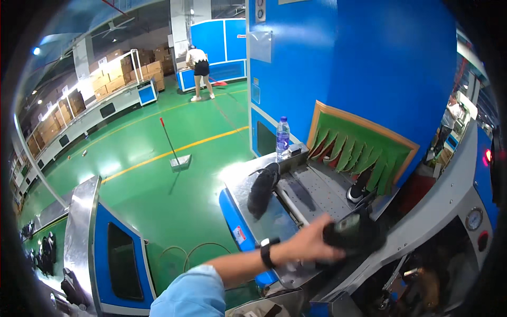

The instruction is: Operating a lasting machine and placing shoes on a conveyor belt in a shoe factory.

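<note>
My left hand (310, 244) reaches right across a steel machine table (274, 222) and grips a black shoe (355, 232) at the near end of a conveyor belt (311, 193). A black watch sits on that wrist, and the sleeve is light blue. A second black shoe (263, 189) lies on the steel ledge to the left of the belt. A third, black with a white sole (359, 191), stands on the belt under a curtain of green flaps (359, 150). My right hand is out of the picture.
A water bottle (283, 138) stands at the far corner of the ledge against the big blue machine (369, 63). A mop (172, 145) stands on the green floor. One person (199, 68) bends far back, another (450, 120) works at right. More dark shoes (43, 252) lie at the lower left.
</note>
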A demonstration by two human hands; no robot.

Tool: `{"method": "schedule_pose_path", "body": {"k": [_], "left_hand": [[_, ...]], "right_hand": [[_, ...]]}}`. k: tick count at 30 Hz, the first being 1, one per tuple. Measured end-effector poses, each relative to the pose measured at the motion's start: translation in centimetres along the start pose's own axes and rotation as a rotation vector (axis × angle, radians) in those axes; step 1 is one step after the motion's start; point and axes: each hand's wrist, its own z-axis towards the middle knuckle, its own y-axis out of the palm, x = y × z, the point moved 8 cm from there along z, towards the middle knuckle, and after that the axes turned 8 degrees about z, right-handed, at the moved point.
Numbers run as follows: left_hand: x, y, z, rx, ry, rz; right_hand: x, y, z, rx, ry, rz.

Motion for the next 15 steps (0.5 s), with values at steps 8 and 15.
{"method": "schedule_pose_path", "body": {"k": [8,15], "left_hand": [[8.7,15.2,-17.1,-0.663,-0.098,-0.784],[4.3,22.4,-22.2,-1.059,0.423,0.009]], "right_hand": [[-11.9,-3.1,0.8,0.41,-0.061,0.36],[-4.8,-2.5,-6.7,0.256,0.582,1.601]]}}
